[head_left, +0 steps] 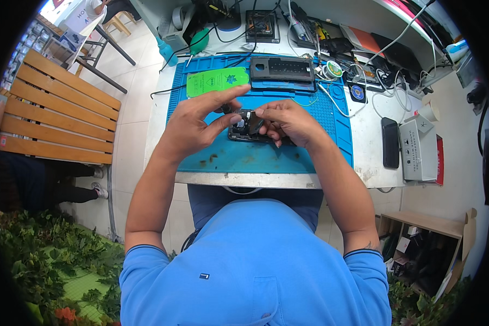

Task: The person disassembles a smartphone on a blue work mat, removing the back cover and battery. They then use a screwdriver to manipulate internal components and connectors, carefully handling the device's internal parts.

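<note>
An opened smartphone with its inner parts bare lies on the blue repair mat, between my hands and partly under them. My right hand is closed in a pinch on a thin dark phone part, tilted just above the phone's right portion. My left hand is at the phone's left side, index finger stretched out and thumb apart from it, the thumb tip close to the phone. Something small and dark shows between those fingers; I cannot make out what it is.
Behind my hands lie a green phone-shaped panel and a black phone cover. A solder spool, cables and tools crowd the back right. A dark phone and white box stand right. A green blower is back left.
</note>
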The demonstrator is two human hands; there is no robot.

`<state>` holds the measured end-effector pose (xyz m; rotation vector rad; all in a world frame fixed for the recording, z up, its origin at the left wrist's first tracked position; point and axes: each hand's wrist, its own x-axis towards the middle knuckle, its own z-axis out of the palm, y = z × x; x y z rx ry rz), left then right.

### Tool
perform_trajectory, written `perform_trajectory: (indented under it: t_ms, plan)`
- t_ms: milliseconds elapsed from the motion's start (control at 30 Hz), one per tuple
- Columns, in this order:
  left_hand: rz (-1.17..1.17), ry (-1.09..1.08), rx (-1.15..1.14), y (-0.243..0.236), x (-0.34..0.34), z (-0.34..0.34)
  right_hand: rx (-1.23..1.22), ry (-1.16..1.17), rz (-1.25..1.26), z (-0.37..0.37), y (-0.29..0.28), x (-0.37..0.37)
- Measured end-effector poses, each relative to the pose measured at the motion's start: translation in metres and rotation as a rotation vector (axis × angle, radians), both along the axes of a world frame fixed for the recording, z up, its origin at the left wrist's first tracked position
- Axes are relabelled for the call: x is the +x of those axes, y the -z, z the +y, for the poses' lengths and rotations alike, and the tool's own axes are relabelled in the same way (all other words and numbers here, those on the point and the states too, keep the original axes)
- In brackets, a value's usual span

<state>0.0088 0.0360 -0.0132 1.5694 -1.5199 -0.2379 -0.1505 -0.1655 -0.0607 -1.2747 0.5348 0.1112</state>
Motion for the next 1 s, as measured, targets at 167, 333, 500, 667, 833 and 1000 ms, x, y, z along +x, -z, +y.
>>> perform_trajectory:
  t_ms: [167, 333, 500, 667, 833, 1000]
  plan:
    - [-0.021, -0.064, 0.054, 0.000, 0.001, 0.003, 0.016, 0.009, -0.021, 0.002, -0.002, -0.001]
    - [0.023, -0.074, 0.045, -0.001, -0.001, 0.003, 0.030, 0.007, -0.029, 0.001, -0.001, -0.002]
    - [-0.010, -0.089, 0.027, 0.004, 0.001, 0.003, 0.006, 0.019, -0.026, 0.004, -0.003, -0.002]
    - [-0.004, -0.168, 0.020, 0.005, -0.002, 0.003, -0.101, -0.034, 0.006, 0.005, -0.013, -0.004]
    - [0.029, -0.119, 0.006, 0.004, -0.005, 0.003, -0.216, -0.041, 0.004, 0.014, -0.020, -0.007]
    - [-0.016, -0.080, 0.067, 0.001, -0.005, 0.007, -0.259, -0.045, -0.005, 0.017, -0.020, -0.007]
